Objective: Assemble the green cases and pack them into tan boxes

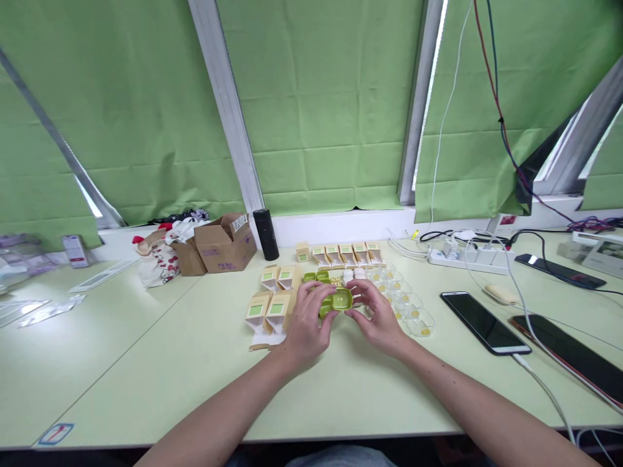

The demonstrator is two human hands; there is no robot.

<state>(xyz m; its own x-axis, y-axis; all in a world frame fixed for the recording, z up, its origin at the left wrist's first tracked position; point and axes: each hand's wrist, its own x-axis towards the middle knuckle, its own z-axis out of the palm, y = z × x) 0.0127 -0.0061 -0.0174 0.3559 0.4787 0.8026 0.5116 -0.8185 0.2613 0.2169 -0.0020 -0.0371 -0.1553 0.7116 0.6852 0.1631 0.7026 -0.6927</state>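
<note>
My left hand (307, 322) and my right hand (377, 316) meet over the middle of the pale green table (146, 363). Between their fingertips sits a small green plastic case (339, 301), and both hands are closed on it. More green cases (316, 277) lie just behind. Small tan cartons with green labels (270, 305) stand to the left of my hands, and a row of the same cartons (341, 254) lines the back. Several clear plastic trays with yellow dots (403, 299) lie to the right of my right hand.
A black cylinder (266, 234) and open cardboard boxes (221, 245) stand at the back left beside a patterned bag (158, 259). Two phones (484, 322) and a power strip (470, 256) with cables lie to the right. Green blinds cover the windows behind.
</note>
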